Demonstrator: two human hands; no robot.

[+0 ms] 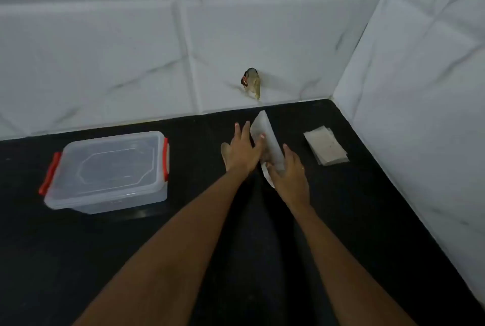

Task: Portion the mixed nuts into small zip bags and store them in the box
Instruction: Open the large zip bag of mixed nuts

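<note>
Two bare forearms reached forward over the black countertop [367,207]. At left stood the clear storage box [110,168], lid on and red latches down, within reach for storing. At centre the right hand [288,171] gripped the lower end of the translucent nut pouch [267,136], and the left hand [244,150] clasped its side, probably to tilt it for opening. Empty zip bags [326,146] lay stacked to the right. No legible writing.
</note>
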